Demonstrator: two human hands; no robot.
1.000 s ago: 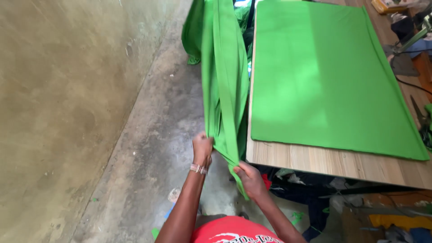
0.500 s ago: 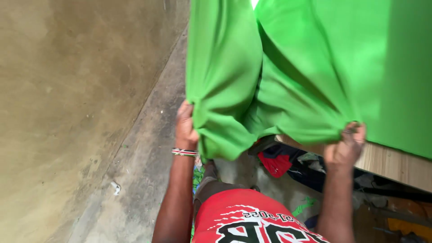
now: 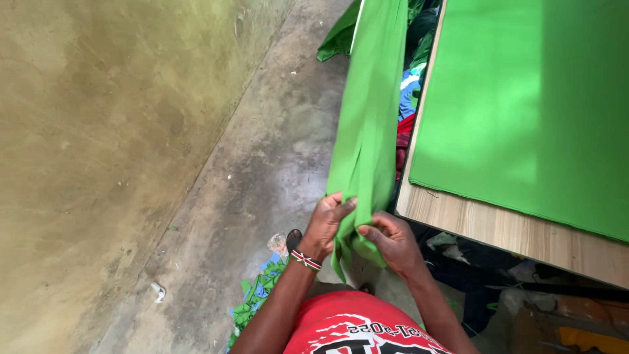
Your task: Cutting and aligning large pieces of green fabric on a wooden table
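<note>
Pinching green cloth strip (image 3: 368,137): left hand (image 3: 325,225), right hand (image 3: 390,239) | wooden table (image 3: 498,226) beside | scraps (image 3: 257,298) underfoot

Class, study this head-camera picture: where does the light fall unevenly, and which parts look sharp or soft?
Head view: a paler, brighter patch lies across the flat green fabric sheet on the light wooden table; the space under the table is dark; the left hand, right hand and long folded green cloth strip look sharp; the mottled wall has no glare.
</note>
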